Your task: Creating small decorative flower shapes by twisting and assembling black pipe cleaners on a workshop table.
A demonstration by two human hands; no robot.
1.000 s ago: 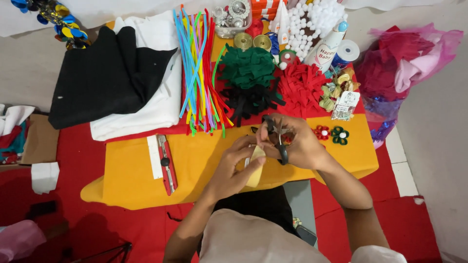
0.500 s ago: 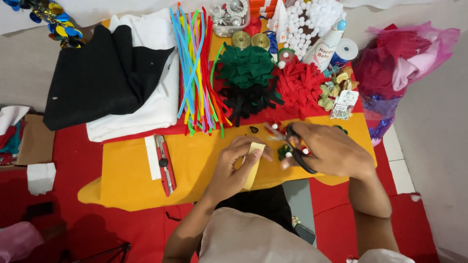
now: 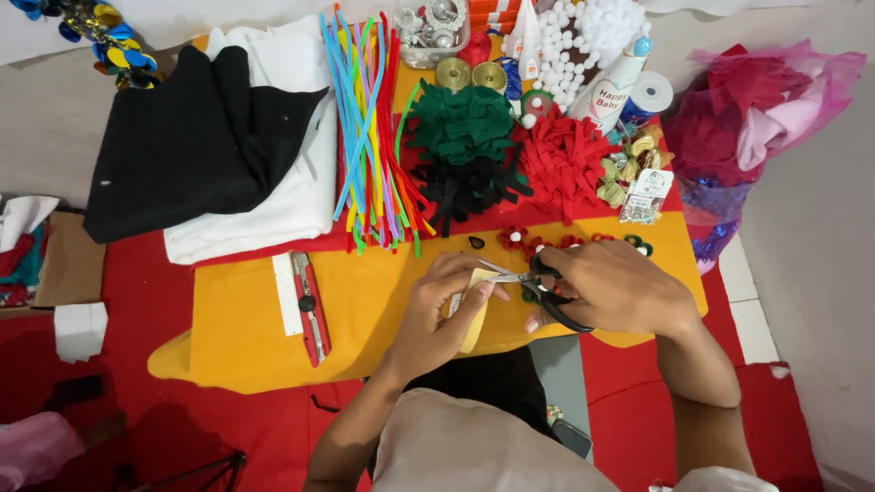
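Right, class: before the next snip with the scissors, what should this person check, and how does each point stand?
1. Left hand holds the yellow strip: ok.
2. Right hand grips the scissors: ok.
3. Blades open at the strip's top edge: ok.
4. Left fingertips clear of the blades: cannot tell.
5. Red box cutter lies apart from both hands: ok.

**Single head cam, top-down**

One view only, worn on the person's head, looking almost straight down past the chest. Close range: the left hand (image 3: pixel 436 314) and right hand (image 3: pixel 611 290) sit just below frame centre, forearms entering from the bottom edge. The yellow felt sheet (image 3: pixel 365 301) fills mid-frame; the far craft supplies, e.g. the pipe cleaners (image 3: pixel 369 128), run along the top edge. Floor visible at right. No second view, so no overlap.
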